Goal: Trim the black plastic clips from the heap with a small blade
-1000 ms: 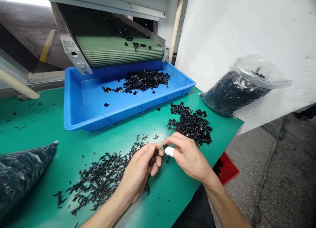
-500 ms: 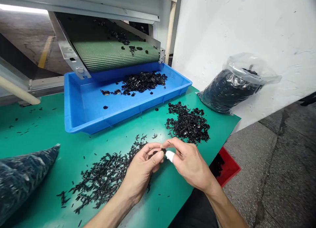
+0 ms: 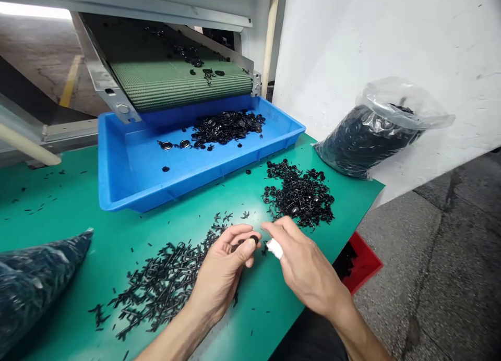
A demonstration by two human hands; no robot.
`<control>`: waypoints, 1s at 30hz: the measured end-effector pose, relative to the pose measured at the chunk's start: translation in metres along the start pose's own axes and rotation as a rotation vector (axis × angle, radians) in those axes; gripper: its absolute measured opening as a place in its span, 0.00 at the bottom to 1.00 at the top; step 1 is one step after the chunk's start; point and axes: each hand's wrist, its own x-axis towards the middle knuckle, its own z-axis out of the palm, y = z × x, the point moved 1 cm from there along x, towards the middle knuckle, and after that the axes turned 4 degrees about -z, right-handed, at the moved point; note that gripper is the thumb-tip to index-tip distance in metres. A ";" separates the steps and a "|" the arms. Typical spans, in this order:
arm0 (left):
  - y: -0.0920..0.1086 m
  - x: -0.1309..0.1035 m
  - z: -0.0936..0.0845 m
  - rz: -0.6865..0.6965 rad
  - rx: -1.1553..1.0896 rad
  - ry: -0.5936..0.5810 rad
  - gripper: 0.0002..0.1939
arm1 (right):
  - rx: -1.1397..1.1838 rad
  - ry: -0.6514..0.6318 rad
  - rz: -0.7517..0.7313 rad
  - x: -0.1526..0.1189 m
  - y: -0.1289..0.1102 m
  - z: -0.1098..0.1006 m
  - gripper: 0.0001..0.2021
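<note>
My left hand (image 3: 227,264) is closed on small round black plastic parts (image 3: 254,239); one disc shows between thumb and fingertips, others partly behind the thumb. Just to its right is my right hand (image 3: 303,259), its thumb wrapped in white and held apart from the forefinger. A small black scrap (image 3: 265,248) shows beside the wrapped thumb; whether it touches the thumb I cannot tell. Below and left of my hands spreads a heap of thin black branching sprues (image 3: 168,277). Beyond my right hand lies a pile of black parts with stems and round heads (image 3: 303,196).
A blue tray (image 3: 135,194) with black parts stands under the end of a green conveyor belt (image 3: 172,87). Filled clear bags lean at the right (image 3: 368,136) and lie at the left (image 3: 39,283). Below the green table's (image 3: 250,340) right edge is a red bin (image 3: 368,262).
My right hand has drawn away to the right from my left hand, its thumb and forefinger parting. The black disc in my left hand shows more plainly, and a black scrap appears beside the right thumb.
</note>
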 end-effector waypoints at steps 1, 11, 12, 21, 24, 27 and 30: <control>-0.001 0.000 0.000 0.015 -0.009 0.008 0.13 | -0.066 0.004 0.018 -0.005 -0.001 0.003 0.27; -0.006 -0.004 0.003 0.073 0.033 0.068 0.11 | -0.335 0.092 0.054 -0.019 -0.015 0.029 0.12; -0.006 -0.004 0.003 0.079 0.051 0.075 0.11 | -0.350 0.111 0.057 -0.019 -0.016 0.030 0.12; -0.005 -0.003 -0.005 0.197 0.329 0.167 0.08 | -0.284 0.129 0.177 -0.011 -0.020 0.037 0.12; -0.004 -0.001 -0.010 0.195 0.434 0.118 0.08 | -0.050 -0.005 0.193 -0.002 -0.009 0.029 0.12; -0.002 0.000 -0.011 0.188 0.504 0.111 0.09 | 0.163 -0.056 0.233 0.003 0.006 0.020 0.14; 0.001 -0.002 -0.007 0.165 0.456 0.156 0.10 | 0.059 -0.046 0.252 0.006 0.018 0.014 0.15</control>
